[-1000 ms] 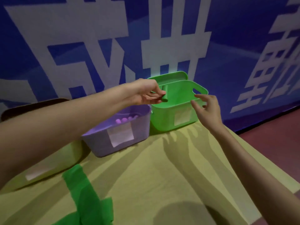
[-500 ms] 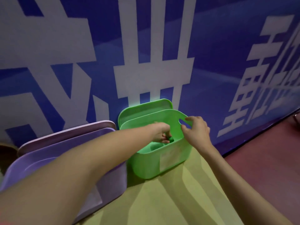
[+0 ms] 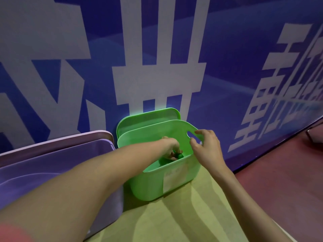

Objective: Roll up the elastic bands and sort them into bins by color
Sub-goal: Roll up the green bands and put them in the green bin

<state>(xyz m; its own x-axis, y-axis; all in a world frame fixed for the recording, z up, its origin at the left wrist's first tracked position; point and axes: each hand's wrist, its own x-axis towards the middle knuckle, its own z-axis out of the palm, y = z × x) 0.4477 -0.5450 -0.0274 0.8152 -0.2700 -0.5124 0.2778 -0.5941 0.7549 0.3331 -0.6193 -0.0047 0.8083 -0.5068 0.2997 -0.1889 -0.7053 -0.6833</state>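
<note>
reaching deep inside the green bin point(image 3: 157, 182) with the left hand point(image 3: 170, 148), fingers curling round a dark green rolled band point(image 3: 179, 155), likely placing it by colour. steadying the bin's handle edge with the right hand point(image 3: 207, 149), fingers loosely spread. pale label point(image 3: 172, 179) on the bin's front unreadable.

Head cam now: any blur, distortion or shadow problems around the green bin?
Head view: wide-angle bend curves the wall lettering and bin edges; the near left forearm is soft, with a pinkish smear at bottom left. The left hand inside the green bin and the right hand at its handle read clearly. Arm shadows stripe the yellow tabletop.
</note>
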